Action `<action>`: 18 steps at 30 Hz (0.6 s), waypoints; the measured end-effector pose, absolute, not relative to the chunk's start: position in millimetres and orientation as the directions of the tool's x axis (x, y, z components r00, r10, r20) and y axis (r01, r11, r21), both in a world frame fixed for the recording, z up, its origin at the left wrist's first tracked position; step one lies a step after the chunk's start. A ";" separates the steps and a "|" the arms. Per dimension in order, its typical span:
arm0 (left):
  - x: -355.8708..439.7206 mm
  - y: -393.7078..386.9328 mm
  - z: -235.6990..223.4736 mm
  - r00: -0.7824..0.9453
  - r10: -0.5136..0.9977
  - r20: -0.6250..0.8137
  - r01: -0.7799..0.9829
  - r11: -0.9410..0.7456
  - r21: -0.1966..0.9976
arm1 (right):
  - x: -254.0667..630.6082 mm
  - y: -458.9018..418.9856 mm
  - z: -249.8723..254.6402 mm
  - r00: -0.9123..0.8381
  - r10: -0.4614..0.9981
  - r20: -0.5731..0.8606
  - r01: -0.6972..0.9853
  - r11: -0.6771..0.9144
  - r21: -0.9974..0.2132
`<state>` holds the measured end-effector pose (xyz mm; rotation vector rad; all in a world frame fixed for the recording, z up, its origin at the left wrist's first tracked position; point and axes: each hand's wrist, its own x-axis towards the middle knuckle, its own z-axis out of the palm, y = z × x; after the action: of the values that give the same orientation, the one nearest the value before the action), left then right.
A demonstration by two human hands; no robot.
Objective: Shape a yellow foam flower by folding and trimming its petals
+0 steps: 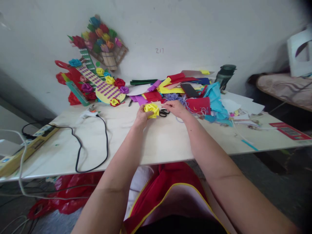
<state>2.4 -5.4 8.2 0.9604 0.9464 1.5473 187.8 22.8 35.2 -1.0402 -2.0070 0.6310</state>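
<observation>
A yellow crepe-paper flower [151, 110] is held in my left hand [142, 116], its thumb pressed across the petals. Just right of the flower, my right hand [175, 108] has thumb and fingers closed in a pinch. Whatever lies between those fingertips is too small to make out. Under and between the hands, black-handled scissors [163, 112] lie on the table, partly covered. A tangle of purple yarn [172, 97] sits behind my right hand, next to a red paper piece [198, 105].
Coloured paper strips [176, 85], a phone [189, 90], blue crepe paper [216, 104] and a dark bottle [225, 76] line the back. Leftward stand a flower-decorated guitar shape [104, 89], a glue gun [89, 113] with looping black cord [79, 152], and a power strip [29, 148].
</observation>
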 end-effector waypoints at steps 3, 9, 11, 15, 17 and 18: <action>1.4 -5.3 8.1 -0.145 0.985 0.092 -0.337 -0.137 0.932 | 187.6 24.4 31.4 -0.369 0.850 0.377 0.427 0.515 -0.743; -0.4 -4.3 6.0 -0.135 0.986 0.095 -0.313 -0.133 0.940 | 185.3 23.5 29.6 -0.376 0.880 0.290 0.358 0.427 -0.831; -0.2 -5.4 6.1 -0.118 0.987 0.106 -0.317 -0.138 0.938 | 184.5 21.5 30.7 -0.395 0.875 0.280 0.353 0.426 -0.833; 0.8 -8.1 7.1 -0.086 0.989 0.121 -0.309 -0.142 0.941 | 183.3 17.0 33.5 -0.440 0.862 0.249 0.338 0.417 -0.844; 1.4 -8.7 7.8 -0.074 0.990 0.122 -0.310 -0.139 0.940 | 183.7 15.6 34.9 -0.453 0.860 0.234 0.337 0.408 -0.848; 1.7 -8.7 8.2 -0.067 0.990 0.122 -0.314 -0.138 0.939 | 184.2 15.2 35.5 -0.457 0.859 0.230 0.337 0.407 -0.849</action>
<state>1.7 -8.7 8.2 1.0347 0.9327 1.4752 184.2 15.2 35.5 -1.0155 -1.9865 0.9842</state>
